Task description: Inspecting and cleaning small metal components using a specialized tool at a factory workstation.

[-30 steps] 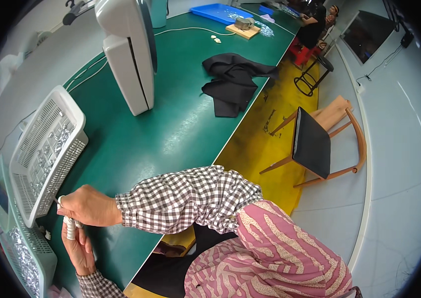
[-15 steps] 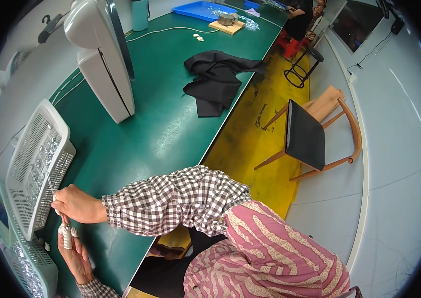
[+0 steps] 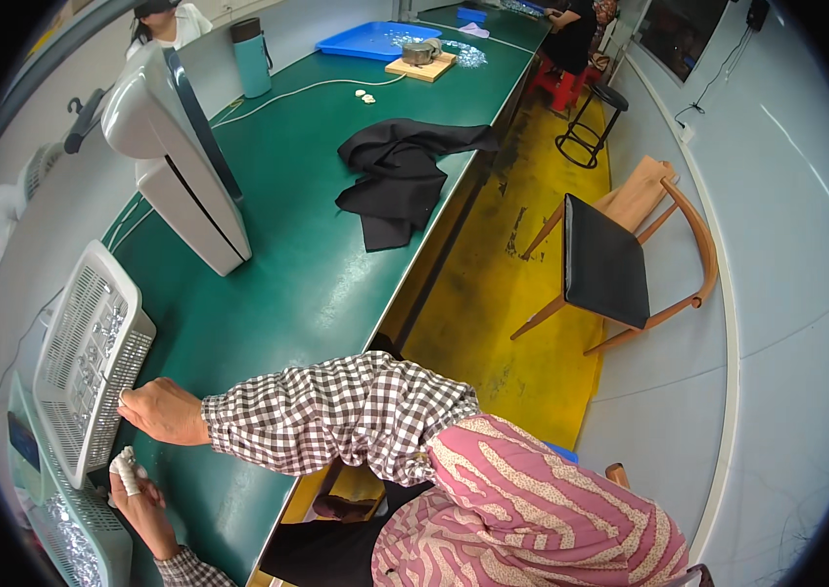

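Observation:
My right hand (image 3: 164, 411), in a checked sleeve, is closed beside the near side of a white plastic basket (image 3: 131, 377). Its fingertips are pinched together, and what they hold is too small or hidden to make out. Inside the basket lie several small shiny metal pieces (image 3: 93, 364). Just below, my left hand (image 3: 147, 511) is held over the green table (image 3: 277, 293), with white wraps (image 3: 125, 472) round its fingers. Those fingers are bent together, and I cannot see what is between them. The two hands are apart.
A pale green basket (image 3: 111, 523) of shiny pieces stands at the near left. Beyond are a white-grey upright device (image 3: 194, 210), black cloth (image 3: 390, 181), a teal bottle (image 3: 251, 61) and a blue tray (image 3: 361, 41). A chair (image 3: 605, 259) stands right; other people (image 3: 571, 34) sit farther off.
My hands have drawn apart; the right was just above the left's fingers. A thin rod seen in the right hand before no longer shows clearly. The whole view has shifted a little.

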A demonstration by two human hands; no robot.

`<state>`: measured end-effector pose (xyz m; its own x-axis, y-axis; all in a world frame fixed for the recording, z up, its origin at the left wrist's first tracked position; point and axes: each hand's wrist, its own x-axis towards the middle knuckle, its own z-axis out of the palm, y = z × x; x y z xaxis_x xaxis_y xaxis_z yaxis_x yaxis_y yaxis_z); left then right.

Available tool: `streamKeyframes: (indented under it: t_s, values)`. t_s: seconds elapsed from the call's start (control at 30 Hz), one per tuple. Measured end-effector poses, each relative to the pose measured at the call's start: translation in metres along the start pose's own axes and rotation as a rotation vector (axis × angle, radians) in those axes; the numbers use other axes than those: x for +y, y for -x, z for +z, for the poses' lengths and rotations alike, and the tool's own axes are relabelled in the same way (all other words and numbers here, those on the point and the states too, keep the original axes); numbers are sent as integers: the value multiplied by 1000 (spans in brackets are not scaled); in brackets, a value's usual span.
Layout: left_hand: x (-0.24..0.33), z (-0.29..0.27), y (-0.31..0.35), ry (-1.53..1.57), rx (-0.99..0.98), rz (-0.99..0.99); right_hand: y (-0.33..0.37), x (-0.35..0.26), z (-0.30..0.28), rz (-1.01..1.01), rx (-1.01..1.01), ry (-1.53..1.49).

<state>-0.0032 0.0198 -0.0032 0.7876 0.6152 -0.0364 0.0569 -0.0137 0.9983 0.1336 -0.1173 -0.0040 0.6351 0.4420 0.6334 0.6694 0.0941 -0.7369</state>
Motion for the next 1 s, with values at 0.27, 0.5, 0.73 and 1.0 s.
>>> streamKeyframes:
  t_s: [0.27, 0.5, 0.73, 1.0]
  values:
    - [54, 50, -4, -701, -251, 230, -4, -2, -14, -103, 220, -31]
    - [-6, 47, -48, -1265, -222, 901, -6, 3, -16, -143, 266, 13]
    - [2, 66, -39, -1292, -157, 663, -10, -3, -28, -152, 283, 1]
    - [22, 75, -21, -1304, -202, 681, -15, 0, -34, -162, 327, 35]
